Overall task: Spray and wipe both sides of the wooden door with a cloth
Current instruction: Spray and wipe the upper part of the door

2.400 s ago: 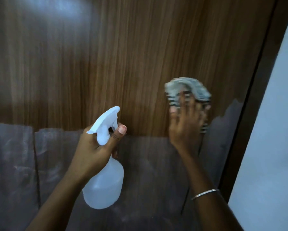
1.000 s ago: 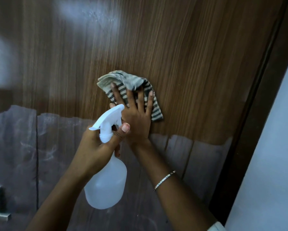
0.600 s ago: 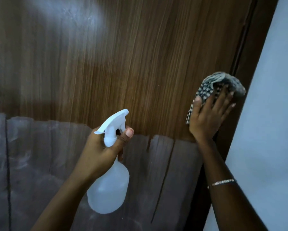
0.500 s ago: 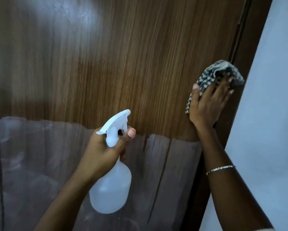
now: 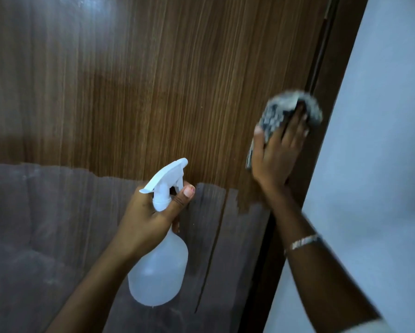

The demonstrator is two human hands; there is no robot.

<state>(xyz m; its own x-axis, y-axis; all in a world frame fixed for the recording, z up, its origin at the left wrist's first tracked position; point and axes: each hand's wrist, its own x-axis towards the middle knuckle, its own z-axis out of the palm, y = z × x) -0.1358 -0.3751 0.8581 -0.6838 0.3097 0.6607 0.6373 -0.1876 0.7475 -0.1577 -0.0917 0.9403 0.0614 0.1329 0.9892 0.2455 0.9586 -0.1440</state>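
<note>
Wooden door (image 5: 153, 92), cloth (image 5: 273, 114) pressed near frame (image 5: 333, 56) under flat right hand (image 5: 276, 155), left hand (image 5: 144, 222) gripping spray bottle (image 5: 161, 272), wall (image 5: 381, 140) beside

door (image 5: 153, 80): left and centre; wall (image 5: 381, 140): right; cloth (image 5: 273, 114): centre right, against door; spray bottle (image 5: 161, 267): lower centre, before door.

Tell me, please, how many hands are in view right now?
2. The left hand grips the spray bottle in front of the door's lower part. The right hand presses the cloth flat against the door near its right edge.
</note>
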